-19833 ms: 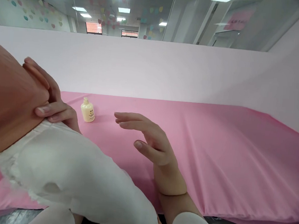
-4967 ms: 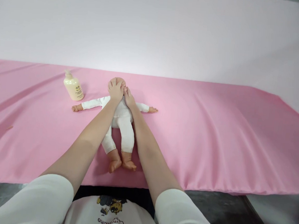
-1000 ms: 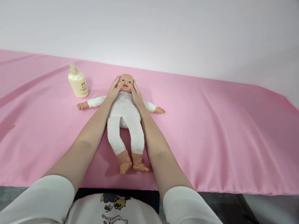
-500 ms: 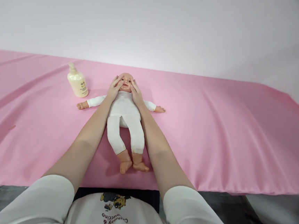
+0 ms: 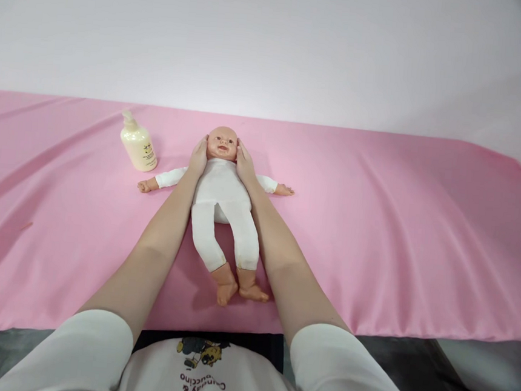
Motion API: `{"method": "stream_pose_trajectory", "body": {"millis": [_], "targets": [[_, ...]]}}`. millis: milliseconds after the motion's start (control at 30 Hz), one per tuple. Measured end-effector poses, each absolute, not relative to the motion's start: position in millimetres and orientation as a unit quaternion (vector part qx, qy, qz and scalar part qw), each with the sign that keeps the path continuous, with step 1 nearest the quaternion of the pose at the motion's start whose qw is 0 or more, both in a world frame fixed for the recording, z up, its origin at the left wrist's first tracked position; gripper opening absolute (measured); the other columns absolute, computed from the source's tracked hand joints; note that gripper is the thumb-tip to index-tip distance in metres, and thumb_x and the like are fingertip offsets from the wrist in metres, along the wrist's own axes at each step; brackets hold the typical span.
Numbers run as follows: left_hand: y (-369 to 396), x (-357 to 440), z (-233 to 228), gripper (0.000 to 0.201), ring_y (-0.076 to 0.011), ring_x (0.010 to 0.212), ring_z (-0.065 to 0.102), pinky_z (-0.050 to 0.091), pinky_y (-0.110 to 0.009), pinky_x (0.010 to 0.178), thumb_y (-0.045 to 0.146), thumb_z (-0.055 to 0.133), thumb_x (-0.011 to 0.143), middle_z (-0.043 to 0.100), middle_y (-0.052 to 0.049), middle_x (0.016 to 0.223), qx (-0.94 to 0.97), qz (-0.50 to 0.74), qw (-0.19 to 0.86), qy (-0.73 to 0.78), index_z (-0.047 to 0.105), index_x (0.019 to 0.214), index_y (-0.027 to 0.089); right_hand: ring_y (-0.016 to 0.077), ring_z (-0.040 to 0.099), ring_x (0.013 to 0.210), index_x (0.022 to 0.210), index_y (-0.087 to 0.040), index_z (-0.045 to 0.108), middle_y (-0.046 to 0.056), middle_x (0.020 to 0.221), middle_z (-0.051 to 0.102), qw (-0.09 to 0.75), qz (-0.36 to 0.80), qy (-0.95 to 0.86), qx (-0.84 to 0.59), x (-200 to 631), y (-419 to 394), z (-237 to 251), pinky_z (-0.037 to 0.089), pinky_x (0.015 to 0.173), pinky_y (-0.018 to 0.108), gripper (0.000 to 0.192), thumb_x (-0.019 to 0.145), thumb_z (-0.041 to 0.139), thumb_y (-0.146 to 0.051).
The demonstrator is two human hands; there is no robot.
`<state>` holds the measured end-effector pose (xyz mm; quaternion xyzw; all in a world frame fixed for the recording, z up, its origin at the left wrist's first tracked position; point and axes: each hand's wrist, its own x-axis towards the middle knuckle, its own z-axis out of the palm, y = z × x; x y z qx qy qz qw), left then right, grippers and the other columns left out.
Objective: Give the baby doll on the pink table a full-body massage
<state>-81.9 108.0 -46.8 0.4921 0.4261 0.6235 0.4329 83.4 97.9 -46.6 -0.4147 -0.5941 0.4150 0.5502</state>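
Observation:
A baby doll (image 5: 223,183) in a white suit lies on its back, head at the far end and bare feet towards me. My left hand (image 5: 199,155) rests along the left side of its head, fingers stretched out and pointing away from me. On the opposite side, my right hand (image 5: 246,162) lies flat against the head in the same way, fingers extended. Between the two hands the doll's face is uncovered. Its arms are spread outward, each partly hidden behind my forearms.
A cream pump bottle (image 5: 139,147) stands on the pink cloth (image 5: 367,229), left of the doll's head. The cloth covers the table up to a white wall (image 5: 273,44) at the back. Its front edge lies close to my body.
Both hands have slid outward from the doll's cheeks to the sides of its head, uncovering the face. The whole view has shifted slightly.

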Motion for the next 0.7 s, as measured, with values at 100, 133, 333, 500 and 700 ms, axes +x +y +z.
{"method": "stream_pose_trajectory", "body": {"millis": [100, 133, 333, 500, 700], "targets": [[109.7, -82.7, -47.0, 0.048, -0.0234, 0.147, 0.051, 0.037, -0.042, 0.127, 0.051, 0.048, 0.104, 0.059, -0.007, 0.153, 0.490, 0.619, 0.427, 0.441, 0.064, 0.138, 0.020, 0.0215, 0.036, 0.155, 0.157, -0.005, 0.036, 0.012, 0.167, 0.037, 0.547, 0.418, -0.581, -0.435, 87.6, 98.0, -43.8, 0.025, 0.133, 0.040, 0.098, 0.094, 0.041, -0.080], [110.4, -82.4, -47.1, 0.049, -0.0237, 0.149, 0.049, 0.035, -0.042, 0.128, 0.052, 0.048, 0.103, 0.057, -0.007, 0.154, 0.498, 0.619, 0.422, 0.437, 0.064, 0.138, 0.021, 0.0221, 0.035, 0.156, 0.157, -0.004, 0.037, 0.013, 0.168, 0.037, 0.549, 0.420, -0.579, -0.433, 88.7, 97.5, -43.0, 0.025, 0.133, 0.041, 0.098, 0.094, 0.044, -0.079], [109.5, -80.8, -44.3, 0.060, -0.0237, 0.163, 0.019, 0.020, -0.038, 0.134, 0.065, 0.060, 0.092, 0.047, -0.003, 0.163, 0.594, 0.594, 0.364, 0.402, 0.067, 0.137, 0.025, 0.0237, 0.033, 0.157, 0.155, -0.016, 0.045, 0.006, 0.167, 0.040, 0.553, 0.413, -0.614, -0.383, 93.7, 90.9, -42.0, 0.026, 0.133, 0.046, 0.097, 0.086, 0.054, -0.083], [106.8, -81.7, -41.5, 0.063, -0.0243, 0.162, 0.019, 0.021, -0.037, 0.133, 0.070, 0.058, 0.092, 0.050, -0.005, 0.160, 0.602, 0.594, 0.360, 0.394, 0.069, 0.134, 0.024, 0.0192, 0.032, 0.157, 0.151, -0.019, 0.050, 0.003, 0.166, 0.041, 0.558, 0.386, -0.641, -0.359, 96.3, 89.8, -43.8, 0.021, 0.135, 0.040, 0.093, 0.086, 0.050, -0.085], [106.3, -82.0, -41.2, 0.072, -0.0238, 0.162, 0.021, 0.018, -0.036, 0.133, 0.073, 0.053, 0.093, 0.048, -0.007, 0.161, 0.609, 0.590, 0.355, 0.393, 0.063, 0.141, 0.021, 0.0273, 0.044, 0.150, 0.152, 0.000, 0.041, 0.019, 0.163, 0.043, 0.550, 0.410, -0.596, -0.417, 93.7, 97.8, -46.4, 0.036, 0.129, 0.043, 0.123, 0.075, 0.048, -0.095]]}}
